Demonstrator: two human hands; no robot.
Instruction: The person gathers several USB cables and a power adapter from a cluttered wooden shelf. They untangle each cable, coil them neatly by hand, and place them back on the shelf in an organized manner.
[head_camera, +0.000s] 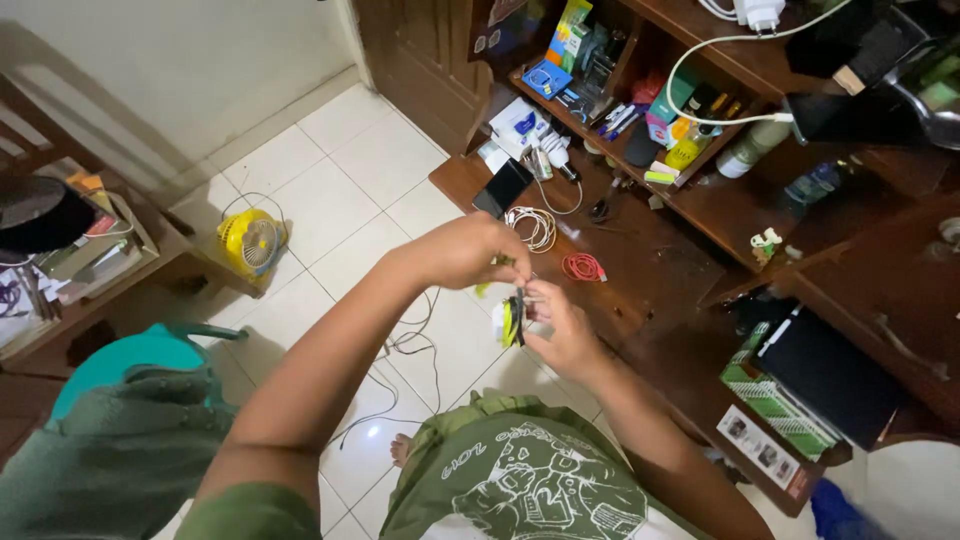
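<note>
Standing over the tiled floor (330, 190), a person pinches a small yellow-and-black gadget (512, 320) between both hands: left hand (470, 250) closed above it, right hand (560, 325) gripping beside. A slip (nothing underneath) could drop it onto tile.

worn: olive-green short-sleeved shirt | front: pale printed drawing and lettering; arms bare below sleeves | foot: bare

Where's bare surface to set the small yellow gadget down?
Free: dark wood ledge right of the red cable coil; white floor tiles between yellow fan and door. Crowded: shelf of bottles and boxes; the corner by the phone and white cable coil.
</note>
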